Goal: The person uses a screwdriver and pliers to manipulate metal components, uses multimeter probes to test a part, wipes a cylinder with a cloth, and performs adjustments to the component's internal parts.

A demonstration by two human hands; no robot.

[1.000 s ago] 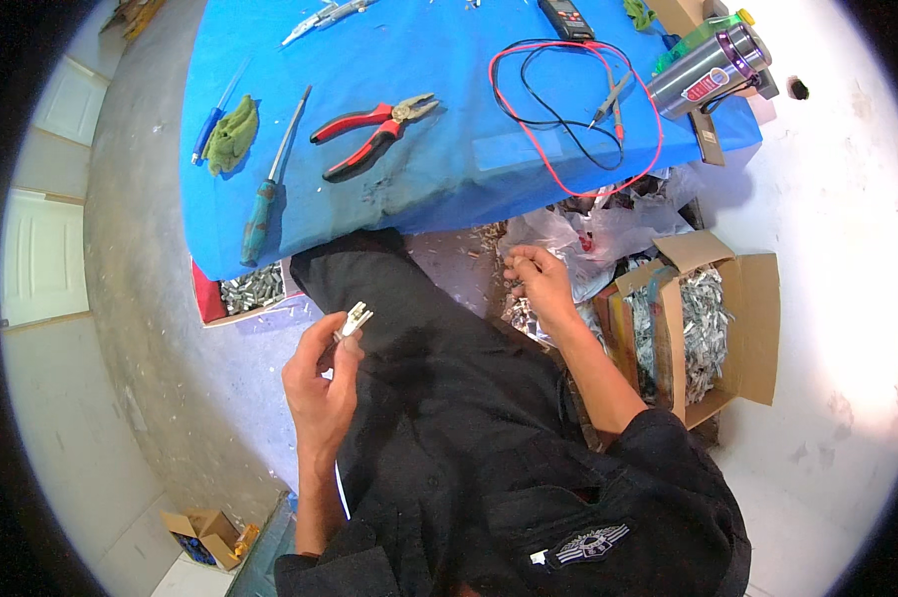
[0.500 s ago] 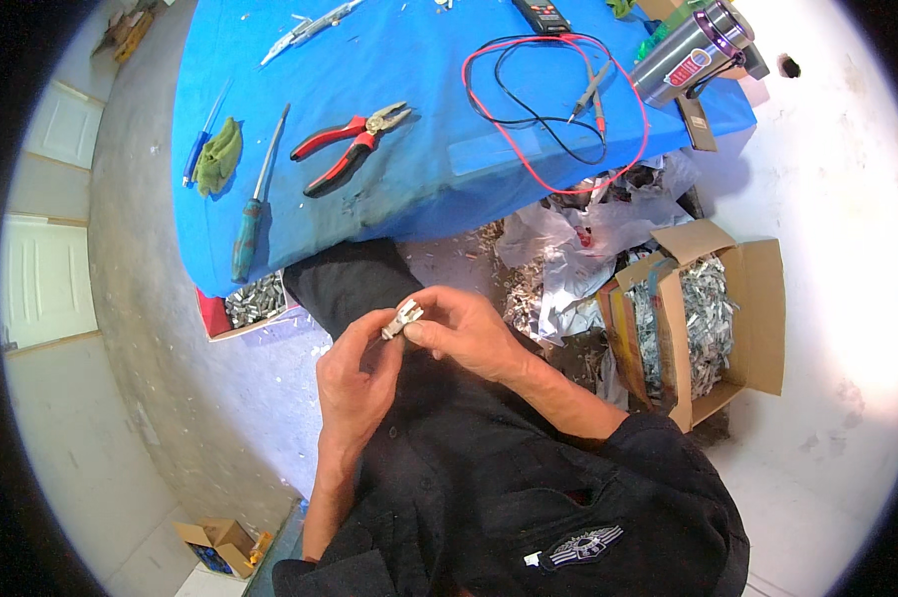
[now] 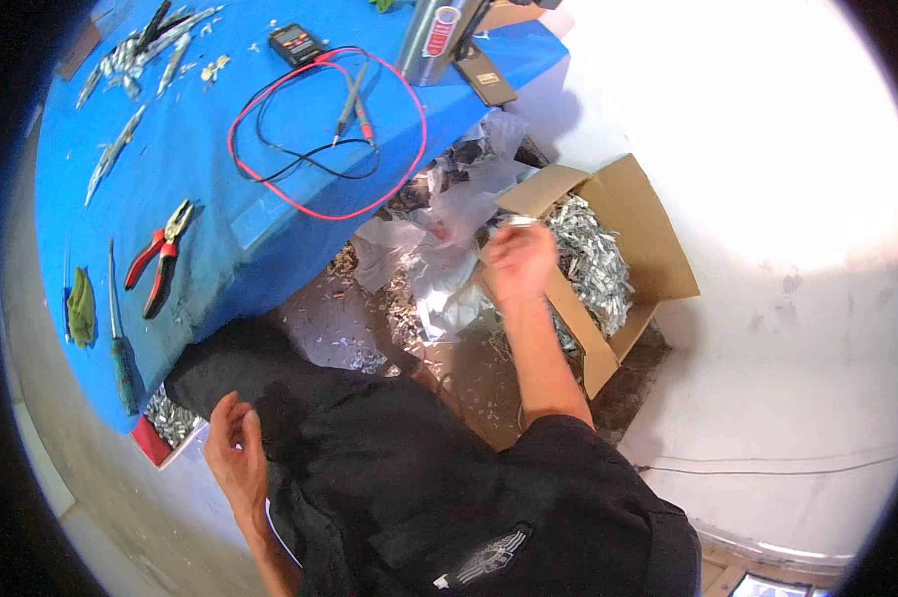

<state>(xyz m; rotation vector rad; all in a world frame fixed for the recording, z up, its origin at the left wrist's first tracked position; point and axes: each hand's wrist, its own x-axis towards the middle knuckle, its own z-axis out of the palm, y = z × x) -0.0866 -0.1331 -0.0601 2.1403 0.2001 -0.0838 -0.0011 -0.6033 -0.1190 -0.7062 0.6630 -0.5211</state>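
Note:
My right hand (image 3: 522,264) is stretched out over the near left edge of a cardboard box (image 3: 658,239). Motion smears its fingers, so their grip is unclear. A pale sliver shows at the fingertips, but I cannot make out whether it is held. Many thin silvery metal pieces (image 3: 598,264) fill the box. My left hand (image 3: 238,448) hovers low beside my black-clothed leg, its fingers loosely bent with a gap to the thumb and nothing visible in them. Closest to it is a small box of short metal pieces (image 3: 174,418), partly under the table edge.
On the blue-covered table (image 3: 210,129) lie red-handled pliers (image 3: 161,259), a screwdriver (image 3: 119,338), a green cloth (image 3: 81,306), a multimeter (image 3: 297,46) with looped leads and several slim metal strips (image 3: 116,154). A steel flask (image 3: 431,45) stands near the corner. Crumpled plastic (image 3: 439,239) lies below.
My hands have parted from the small whitish metal piece they both held. The right has moved out to the cardboard box, the left down and left. The view has swung right.

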